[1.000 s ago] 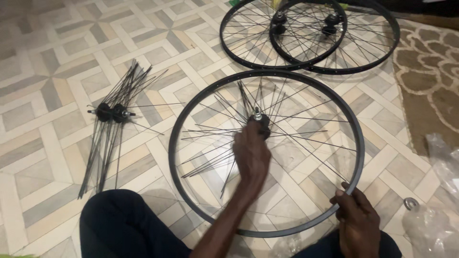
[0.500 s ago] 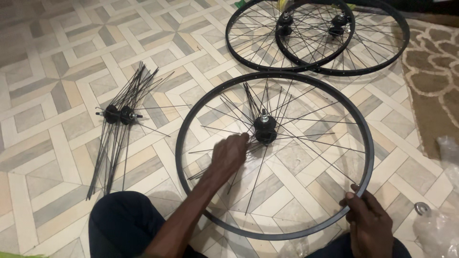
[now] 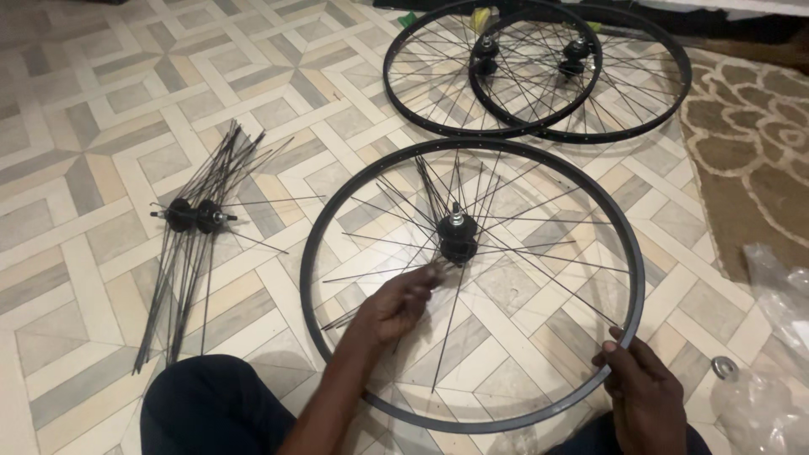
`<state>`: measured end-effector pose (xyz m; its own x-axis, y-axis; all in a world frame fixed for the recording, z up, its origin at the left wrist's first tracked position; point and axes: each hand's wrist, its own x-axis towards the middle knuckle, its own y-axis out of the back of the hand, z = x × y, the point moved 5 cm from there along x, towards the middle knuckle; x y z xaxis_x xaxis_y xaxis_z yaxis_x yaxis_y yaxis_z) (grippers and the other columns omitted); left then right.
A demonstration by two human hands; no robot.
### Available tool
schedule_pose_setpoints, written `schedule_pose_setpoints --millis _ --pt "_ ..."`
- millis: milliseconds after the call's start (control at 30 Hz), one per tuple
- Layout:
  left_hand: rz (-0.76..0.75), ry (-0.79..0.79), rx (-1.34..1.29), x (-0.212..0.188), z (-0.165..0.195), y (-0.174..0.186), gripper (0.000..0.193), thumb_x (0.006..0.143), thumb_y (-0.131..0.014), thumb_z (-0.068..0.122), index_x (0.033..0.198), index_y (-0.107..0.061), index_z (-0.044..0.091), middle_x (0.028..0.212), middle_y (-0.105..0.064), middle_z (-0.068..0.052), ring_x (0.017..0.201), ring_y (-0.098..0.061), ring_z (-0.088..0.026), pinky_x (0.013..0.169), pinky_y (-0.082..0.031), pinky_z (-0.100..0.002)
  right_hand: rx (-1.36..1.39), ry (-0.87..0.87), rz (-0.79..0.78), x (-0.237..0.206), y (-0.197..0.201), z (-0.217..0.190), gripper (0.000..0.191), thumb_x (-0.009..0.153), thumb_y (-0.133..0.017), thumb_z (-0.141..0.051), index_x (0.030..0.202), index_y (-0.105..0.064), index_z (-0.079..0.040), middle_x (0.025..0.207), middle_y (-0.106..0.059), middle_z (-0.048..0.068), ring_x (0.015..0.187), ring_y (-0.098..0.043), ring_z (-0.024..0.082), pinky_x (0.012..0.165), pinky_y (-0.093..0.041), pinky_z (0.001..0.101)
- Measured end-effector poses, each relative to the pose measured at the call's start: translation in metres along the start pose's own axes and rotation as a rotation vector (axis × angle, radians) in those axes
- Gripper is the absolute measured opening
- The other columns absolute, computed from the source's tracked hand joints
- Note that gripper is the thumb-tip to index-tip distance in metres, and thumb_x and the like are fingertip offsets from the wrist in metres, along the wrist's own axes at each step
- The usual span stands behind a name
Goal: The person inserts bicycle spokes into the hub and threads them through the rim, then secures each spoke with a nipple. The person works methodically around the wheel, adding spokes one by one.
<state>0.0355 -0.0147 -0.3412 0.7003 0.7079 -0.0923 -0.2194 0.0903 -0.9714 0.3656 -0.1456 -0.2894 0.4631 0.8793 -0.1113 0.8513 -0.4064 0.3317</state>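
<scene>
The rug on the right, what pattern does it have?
The rug is brown with cream swirly flower shapes, seen in the head view.

Right in front of you a wheel rim (image 3: 628, 253) lies flat on the floor (image 3: 101, 109), its hub (image 3: 458, 238) at the centre with spokes (image 3: 539, 278) fanning outward. Your left hand (image 3: 394, 305) sits inside the rim, just near-left of the hub; your right hand (image 3: 645, 396) is at the rim's near-right edge. Behind it lie two built wheels (image 3: 539, 67), overlapping each other. To the left, well apart, lies a hub with loose spokes (image 3: 190, 217). A rug (image 3: 750, 143) lies to the right, with plastic bags (image 3: 775, 354) nearer you.
</scene>
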Motion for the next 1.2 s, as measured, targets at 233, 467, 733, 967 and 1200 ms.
schedule_pose_setpoints --millis 233,467,733,967,1200 --pt "0.311 -0.029 0.541 -0.02 -0.089 -0.032 0.061 0.1 -0.056 0.023 0.149 -0.025 0.004 0.14 -0.055 -0.021 0.12 -0.06 -0.024 0.103 -0.051 -0.038 -0.246 0.371 -0.023 -0.02 -0.007 -0.04 0.044 0.091 -0.055 -0.002 0.133 -0.065 0.004 0.103 -0.066 0.008 0.07 -0.052 0.008 0.061 -0.041 0.021" --pt "0.288 -0.003 1.124 0.016 -0.138 -0.073 0.053 0.107 -0.044 0.045 0.134 -0.036 0.0 0.131 -0.057 -0.027 0.106 -0.068 -0.034 0.081 -0.06 -0.044 0.34 -0.151 0.057 -0.023 -0.011 -0.039 0.043 0.092 -0.07 -0.016 0.131 -0.067 0.003 0.081 -0.063 0.006 0.062 -0.04 0.01 0.055 -0.028 0.0238" --pt "0.215 0.094 0.615 0.024 -0.15 -0.107 0.033 0.101 -0.057 0.027 0.118 -0.043 0.002 0.108 -0.067 -0.027 0.077 -0.074 -0.033 0.059 -0.067 -0.042 0.774 -0.229 0.08 -0.019 -0.002 -0.028 0.035 0.104 -0.06 -0.014 0.131 -0.06 0.009 0.098 -0.063 0.008 0.086 -0.055 0.014 0.076 -0.048 0.0243" --pt "0.322 -0.057 0.514 0.046 -0.161 -0.109 0.029 0.097 -0.066 0.019 0.109 -0.047 0.001 0.096 -0.072 -0.023 0.068 -0.074 -0.03 0.052 -0.065 -0.04 0.665 -0.337 0.208 -0.044 0.022 -0.026 0.037 0.1 -0.046 -0.002 0.136 -0.048 0.008 0.127 -0.066 0.021 0.122 -0.064 0.024 0.1 -0.054 0.0273" --pt "0.288 -0.069 0.446 0.057 -0.162 -0.103 0.03 0.098 -0.069 0.015 0.108 -0.051 -0.006 0.095 -0.072 -0.026 0.066 -0.075 -0.029 0.051 -0.066 -0.039 0.451 -0.249 0.203 -0.051 0.019 -0.03 0.033 0.104 -0.053 -0.012 0.13 -0.058 0.008 0.114 -0.068 0.017 0.099 -0.064 0.02 0.086 -0.053 0.0287"
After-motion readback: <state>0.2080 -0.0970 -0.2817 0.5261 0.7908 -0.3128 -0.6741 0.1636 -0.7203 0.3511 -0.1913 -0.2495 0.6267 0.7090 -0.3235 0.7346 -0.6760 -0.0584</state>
